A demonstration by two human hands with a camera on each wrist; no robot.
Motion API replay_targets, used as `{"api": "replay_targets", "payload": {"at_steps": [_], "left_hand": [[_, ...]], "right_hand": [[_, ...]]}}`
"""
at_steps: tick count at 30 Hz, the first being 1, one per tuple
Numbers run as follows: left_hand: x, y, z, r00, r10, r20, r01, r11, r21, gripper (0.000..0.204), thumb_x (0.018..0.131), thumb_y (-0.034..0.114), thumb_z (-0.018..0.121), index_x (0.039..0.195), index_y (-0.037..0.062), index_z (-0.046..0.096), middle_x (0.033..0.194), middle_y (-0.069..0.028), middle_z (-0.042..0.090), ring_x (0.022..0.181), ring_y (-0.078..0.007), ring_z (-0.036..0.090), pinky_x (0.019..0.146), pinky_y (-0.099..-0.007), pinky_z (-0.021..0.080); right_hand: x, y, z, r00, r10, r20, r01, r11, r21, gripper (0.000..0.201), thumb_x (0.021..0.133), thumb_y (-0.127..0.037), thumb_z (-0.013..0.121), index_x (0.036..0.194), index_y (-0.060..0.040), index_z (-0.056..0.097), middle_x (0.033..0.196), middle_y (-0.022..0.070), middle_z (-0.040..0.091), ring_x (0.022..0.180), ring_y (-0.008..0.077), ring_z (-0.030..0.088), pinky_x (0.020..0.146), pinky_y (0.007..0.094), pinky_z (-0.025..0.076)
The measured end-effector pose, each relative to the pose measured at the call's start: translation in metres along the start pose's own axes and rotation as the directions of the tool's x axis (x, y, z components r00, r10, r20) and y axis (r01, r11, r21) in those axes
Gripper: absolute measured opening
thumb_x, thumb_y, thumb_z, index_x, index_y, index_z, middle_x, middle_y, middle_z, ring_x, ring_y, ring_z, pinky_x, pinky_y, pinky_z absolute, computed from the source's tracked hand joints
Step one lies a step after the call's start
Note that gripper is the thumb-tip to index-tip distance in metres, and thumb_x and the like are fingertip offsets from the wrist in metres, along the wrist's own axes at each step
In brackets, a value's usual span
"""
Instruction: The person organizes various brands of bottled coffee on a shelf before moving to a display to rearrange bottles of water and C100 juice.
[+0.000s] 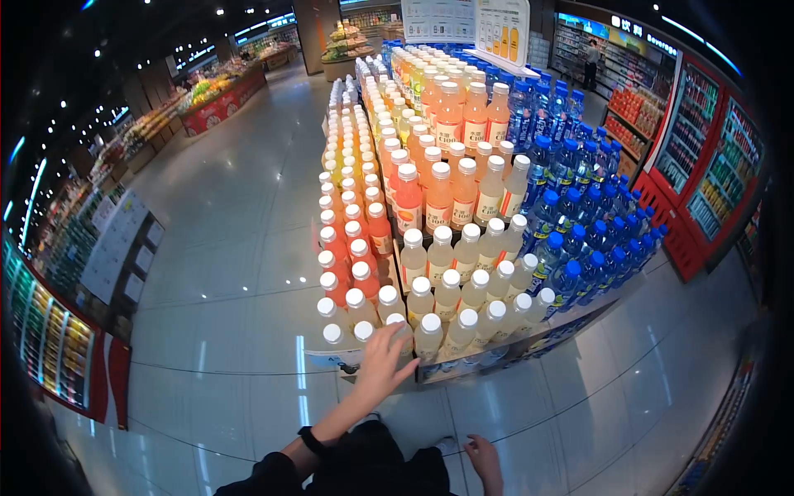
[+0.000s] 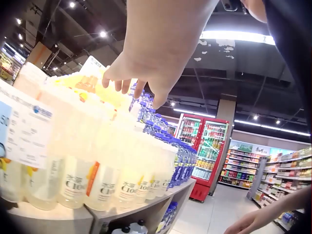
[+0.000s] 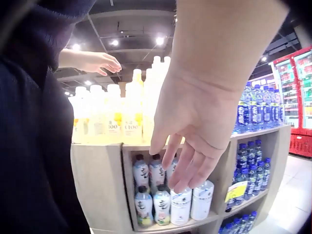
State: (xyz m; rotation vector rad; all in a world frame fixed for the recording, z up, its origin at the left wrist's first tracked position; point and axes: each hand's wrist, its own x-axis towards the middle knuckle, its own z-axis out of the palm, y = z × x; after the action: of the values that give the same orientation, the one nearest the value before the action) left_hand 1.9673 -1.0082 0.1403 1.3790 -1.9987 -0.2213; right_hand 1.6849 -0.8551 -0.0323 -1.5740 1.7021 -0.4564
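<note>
My left hand (image 1: 382, 362) reaches over the front row of white-capped drink bottles, its fingers overlapping one pale bottle (image 1: 396, 320) in the head view. Seen from the left wrist, the hand (image 2: 156, 63) hovers above the bottle tops with loosely bent fingers and holds nothing. Pale bottles labelled C100 (image 2: 75, 180) stand upright just below it. Low at my right side hangs my right hand (image 1: 484, 463), fingers relaxed. The right wrist view has this hand (image 3: 195, 126) in front of shelves with white bottles (image 3: 181, 207), holding nothing.
Orange-pink bottles (image 1: 441, 194) rise in tiers behind. Blue-capped bottles (image 1: 566, 279) fill the display's right side. A price sign (image 2: 24, 126) stands at the front edge. Red drink fridges (image 1: 699, 157) are at the right, and a person (image 1: 591, 64) stands far back.
</note>
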Motion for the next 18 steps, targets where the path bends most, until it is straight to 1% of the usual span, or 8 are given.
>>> {"api": "replay_targets", "payload": {"at_steps": [1, 3, 5, 8, 12, 15, 17, 18], "left_hand": [[0.007, 0.011, 0.012, 1.000, 0.024, 0.010, -0.023, 1.000, -0.006, 0.046, 0.076, 0.018, 0.070, 0.115, 0.0042, 0.051, 0.129, -0.0152, 0.041, 0.120, -0.0347, 0.040, 0.099, -0.0440, 0.035], [0.018, 0.033, 0.028, 0.998, 0.063, 0.021, -0.063, 0.998, -0.003, 0.046, 0.077, 0.018, 0.069, 0.116, 0.0042, 0.050, 0.128, -0.0156, 0.042, 0.119, -0.0346, 0.040, 0.099, -0.0441, 0.035], [0.029, 0.051, 0.040, 0.996, 0.093, 0.010, -0.093, 0.996, 0.009, 0.047, 0.077, 0.018, 0.069, 0.117, 0.0037, 0.049, 0.126, -0.0162, 0.042, 0.118, -0.0348, 0.040, 0.098, -0.0444, 0.035], [0.039, 0.061, 0.048, 0.999, 0.045, -0.009, -0.045, 0.999, 0.018, 0.046, 0.077, 0.018, 0.069, 0.117, 0.0045, 0.049, 0.125, -0.0164, 0.042, 0.119, -0.0350, 0.040, 0.098, -0.0443, 0.035], [0.042, 0.059, 0.046, 0.999, -0.032, -0.039, 0.035, 0.997, 0.066, 0.045, 0.078, 0.017, 0.068, 0.117, 0.0047, 0.049, 0.126, -0.0171, 0.042, 0.118, -0.0357, 0.041, 0.098, -0.0444, 0.035], [0.047, 0.051, 0.046, 0.996, -0.083, -0.044, 0.087, 0.991, 0.106, 0.045, 0.078, 0.016, 0.067, 0.117, 0.0042, 0.049, 0.127, -0.0177, 0.042, 0.116, -0.0365, 0.042, 0.098, -0.0445, 0.035], [0.057, 0.048, 0.051, 0.995, -0.089, -0.046, 0.093, 0.991, 0.096, 0.045, 0.078, 0.015, 0.067, 0.117, 0.0039, 0.050, 0.127, -0.0175, 0.043, 0.116, -0.0365, 0.043, 0.097, -0.0445, 0.035], [0.062, 0.048, 0.056, 0.995, -0.082, -0.050, 0.086, 0.993, 0.080, 0.044, 0.078, 0.015, 0.067, 0.117, 0.0038, 0.050, 0.127, -0.0173, 0.043, 0.116, -0.0364, 0.043, 0.097, -0.0445, 0.035]], "right_hand": [[-0.003, 0.020, -0.005, 0.999, -0.002, -0.047, 0.001, 0.999, -0.037, 0.029, 0.081, -0.019, 0.065, 0.104, -0.0020, 0.061, 0.086, 0.0171, 0.065, 0.078, 0.0301, 0.064, 0.071, 0.0364, 0.051], [-0.015, 0.043, -0.029, 0.993, 0.081, -0.084, -0.080, 0.997, 0.010, 0.027, 0.080, -0.017, 0.065, 0.101, -0.0010, 0.062, 0.083, 0.0171, 0.065, 0.076, 0.0296, 0.064, 0.069, 0.0368, 0.051], [-0.023, 0.072, -0.044, 0.987, 0.099, -0.127, -0.097, 0.995, 0.023, 0.027, 0.079, -0.016, 0.065, 0.101, -0.0005, 0.062, 0.082, 0.0174, 0.065, 0.074, 0.0293, 0.064, 0.068, 0.0374, 0.051], [-0.025, 0.090, -0.070, 0.984, 0.136, -0.118, -0.140, 0.990, -0.027, 0.026, 0.080, -0.016, 0.065, 0.100, 0.0002, 0.062, 0.081, 0.0176, 0.065, 0.073, 0.0289, 0.064, 0.067, 0.0372, 0.051], [-0.008, 0.081, -0.100, 0.984, 0.177, -0.015, -0.178, 0.983, -0.044, 0.030, 0.084, -0.022, 0.061, 0.108, -0.0050, 0.059, 0.097, 0.0182, 0.063, 0.090, 0.0332, 0.060, 0.078, 0.0411, 0.048], [0.022, 0.078, -0.113, 0.999, 0.048, -0.008, -0.048, 0.994, -0.100, 0.032, 0.084, -0.021, 0.061, 0.109, -0.0021, 0.058, 0.099, 0.0197, 0.061, 0.093, 0.0355, 0.058, 0.081, 0.0424, 0.047], [0.046, 0.072, -0.120, 0.994, -0.065, -0.087, 0.057, 0.995, -0.086, 0.032, 0.085, -0.022, 0.059, 0.109, -0.0014, 0.057, 0.101, 0.0203, 0.061, 0.095, 0.0366, 0.057, 0.082, 0.0432, 0.046], [0.057, 0.052, -0.135, 0.999, -0.015, -0.052, 0.011, 0.998, -0.066, 0.031, 0.085, -0.022, 0.059, 0.110, -0.0028, 0.057, 0.102, 0.0206, 0.060, 0.097, 0.0371, 0.056, 0.084, 0.0431, 0.045]]}}
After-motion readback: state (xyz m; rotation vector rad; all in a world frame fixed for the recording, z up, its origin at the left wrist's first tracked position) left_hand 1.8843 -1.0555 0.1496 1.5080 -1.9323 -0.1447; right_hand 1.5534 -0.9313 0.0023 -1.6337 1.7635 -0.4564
